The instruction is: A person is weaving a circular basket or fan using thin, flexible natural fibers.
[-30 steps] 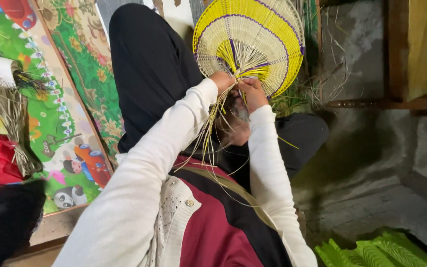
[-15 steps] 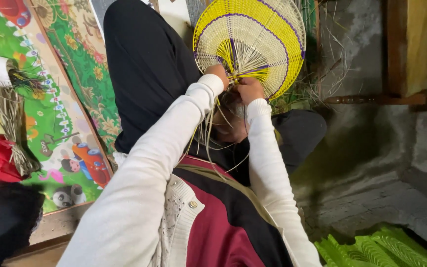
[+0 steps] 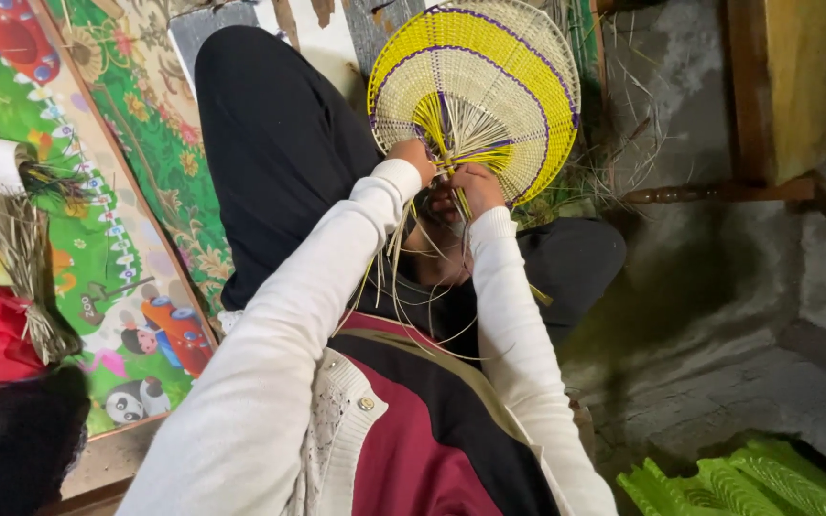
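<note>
The round yellow woven fan (image 3: 478, 91) sits right at 12 o'clock from both hands, left hand (image 3: 414, 160) and right hand (image 3: 476, 188) each with grip pinching the loose strands (image 3: 403, 277) trailing toward 6 o'clock.

No packages, labels, signs or screens show, as far as visible.

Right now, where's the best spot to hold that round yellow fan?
Probably at the bottom of the woven fan, where the loose straw strands gather. Come from below: the left hand and right hand pinch it there, and the round woven part looks thin and bendy.
</note>
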